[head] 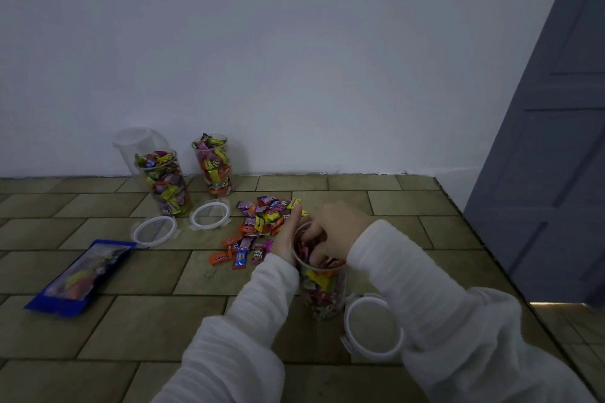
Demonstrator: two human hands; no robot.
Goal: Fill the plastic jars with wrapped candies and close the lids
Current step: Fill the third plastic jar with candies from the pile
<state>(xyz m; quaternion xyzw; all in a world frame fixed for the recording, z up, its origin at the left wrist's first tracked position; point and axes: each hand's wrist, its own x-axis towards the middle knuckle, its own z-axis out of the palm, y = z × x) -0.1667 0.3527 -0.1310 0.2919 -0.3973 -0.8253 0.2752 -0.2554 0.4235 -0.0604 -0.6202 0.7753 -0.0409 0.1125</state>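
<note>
A clear plastic jar (324, 291), nearly full of wrapped candies, stands in front of me. My left hand (288, 235) holds its rim from the left side. My right hand (337, 232) has its fingers curled down into the jar mouth, on the candies there. A loose pile of wrapped candies (262, 219) lies on the surface just behind the jar. Two more filled jars (167, 183) (214, 165) stand open near the wall. An empty jar (137, 144) stands behind them. A round lid (373, 325) lies right of the near jar.
Two more clear lids (154, 230) (209, 214) lie beside the far jars. A blue candy bag (82, 276) lies flat at the left. The brick-patterned surface (131, 320) ends at a white wall behind and drops off at the right near a grey door (556, 157).
</note>
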